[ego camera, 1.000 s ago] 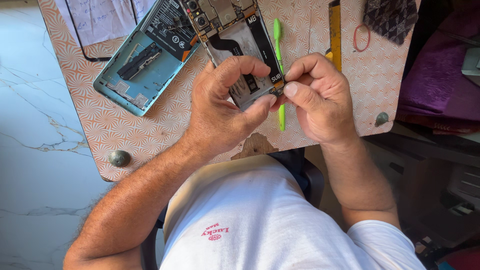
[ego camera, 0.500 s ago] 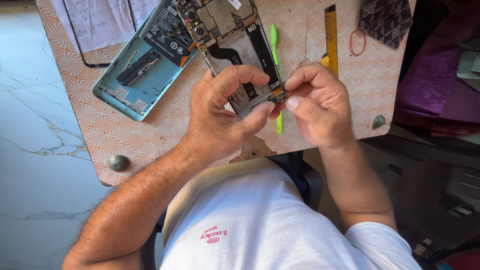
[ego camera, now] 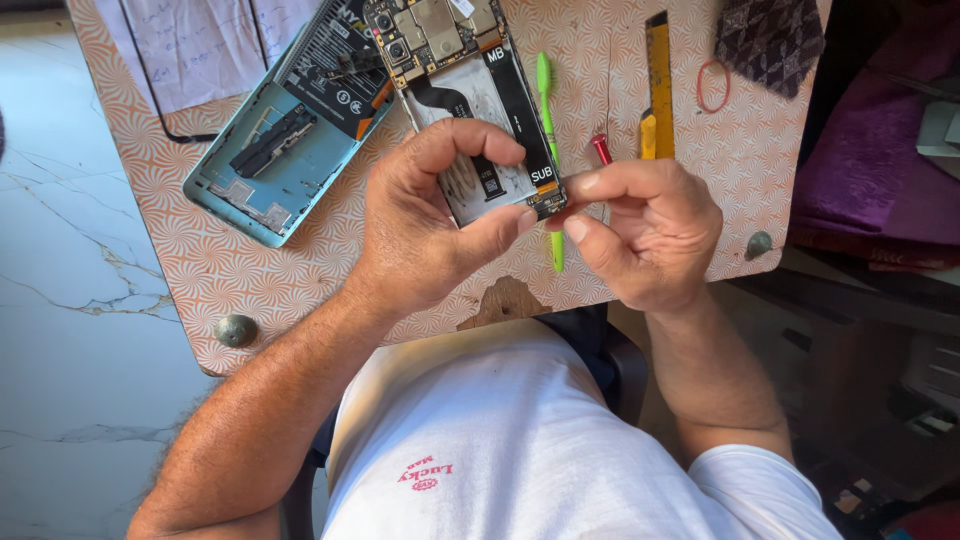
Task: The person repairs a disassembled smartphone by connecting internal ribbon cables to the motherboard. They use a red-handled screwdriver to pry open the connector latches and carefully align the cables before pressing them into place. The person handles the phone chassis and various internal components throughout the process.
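His left hand (ego camera: pixel 425 225) grips the opened phone (ego camera: pixel 470 110), steadying it. Right hand (ego camera: pixel 650 230) fingers pinch its bottom edge, beside the green tool (ego camera: pixel 548 130).

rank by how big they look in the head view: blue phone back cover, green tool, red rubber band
1. blue phone back cover
2. green tool, long but thin, partly hidden by the hands
3. red rubber band
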